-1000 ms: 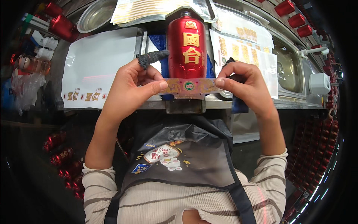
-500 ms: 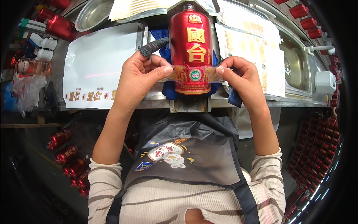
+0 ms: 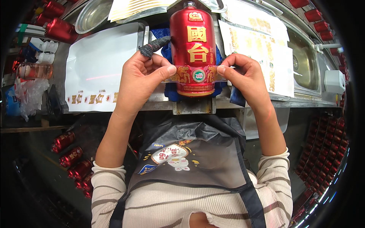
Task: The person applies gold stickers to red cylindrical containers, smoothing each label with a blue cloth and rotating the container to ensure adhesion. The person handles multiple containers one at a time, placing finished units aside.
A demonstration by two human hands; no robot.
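A red bottle with gold characters lies on a blue cloth pad at the bench's front edge. Across its lower part stretches a thin red and gold label strip. My left hand pinches the strip's left end between thumb and finger. My right hand pinches the right end. The left forefinger wears a dark knitted finger cot. The strip lies against the bottle's body near its base.
A white backing sheet with a few labels lies left of the bottle; sheets of gold stickers lie right. A steel bowl sits behind. A sink is at right. Red bottles lie below left and along the right side.
The strip, held in front of the bottle a second ago, has moved up onto the bottle's lower body. Both hands moved forward with it and the view came closer.
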